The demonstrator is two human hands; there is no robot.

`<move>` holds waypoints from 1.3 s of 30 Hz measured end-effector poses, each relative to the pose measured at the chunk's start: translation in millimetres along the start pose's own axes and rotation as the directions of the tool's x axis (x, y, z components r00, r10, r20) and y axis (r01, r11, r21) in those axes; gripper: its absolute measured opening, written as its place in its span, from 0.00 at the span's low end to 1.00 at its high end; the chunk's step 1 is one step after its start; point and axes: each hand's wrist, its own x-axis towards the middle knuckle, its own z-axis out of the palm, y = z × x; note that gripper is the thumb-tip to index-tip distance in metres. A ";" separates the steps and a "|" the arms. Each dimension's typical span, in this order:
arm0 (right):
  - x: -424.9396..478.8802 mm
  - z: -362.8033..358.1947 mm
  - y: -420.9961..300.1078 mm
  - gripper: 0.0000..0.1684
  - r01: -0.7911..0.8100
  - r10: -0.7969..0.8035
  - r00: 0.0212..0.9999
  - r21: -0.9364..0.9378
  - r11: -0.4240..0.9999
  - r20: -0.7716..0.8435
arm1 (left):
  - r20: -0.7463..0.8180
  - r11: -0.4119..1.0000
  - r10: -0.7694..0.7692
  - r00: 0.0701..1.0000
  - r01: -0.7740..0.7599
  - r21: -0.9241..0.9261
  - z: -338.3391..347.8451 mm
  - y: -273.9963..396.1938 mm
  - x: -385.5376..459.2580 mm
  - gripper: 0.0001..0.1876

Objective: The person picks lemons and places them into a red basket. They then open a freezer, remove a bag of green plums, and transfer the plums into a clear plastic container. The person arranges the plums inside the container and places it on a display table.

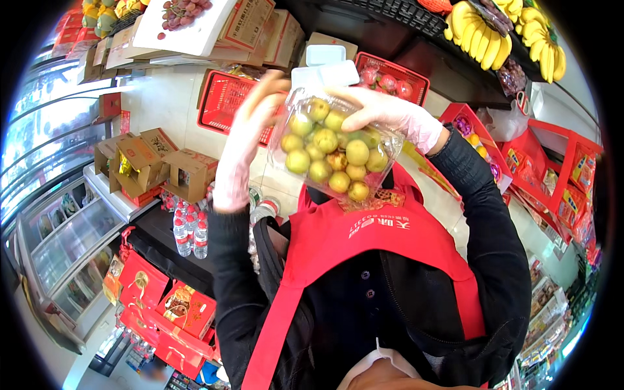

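A clear plastic clamshell box [385, 178] of round yellow-green fruit [325, 140], some with brown patches, is held up in front of my chest. My right hand [385, 109], in a thin pale glove, grips its far right part, with the thumb over the top. At the box's left edge, my gloved left hand [251, 122] is blurred, with thumb and fingers apart. Whether it touches the plastic is hard to see. Beyond the box, several white foam trays [325, 55] sit partly behind my hands.
Red plastic baskets [222, 100] stand on the floor ahead, one holding wrapped red fruit [387, 82]. Bananas [480, 36] fill the upper right shelf. Open cartons [141, 158] and water bottles [190, 231] are at left. Red snack displays [551, 165] stand at right. Grapes [183, 14] lie upper left.
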 end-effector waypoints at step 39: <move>-179.8 123.2 99.6 0.09 0.339 0.020 0.169 0.077 0.938 -0.985 | 0.562 0.656 -0.650 0.512 0.751 0.075 113.6 -54.8 19.5 0.28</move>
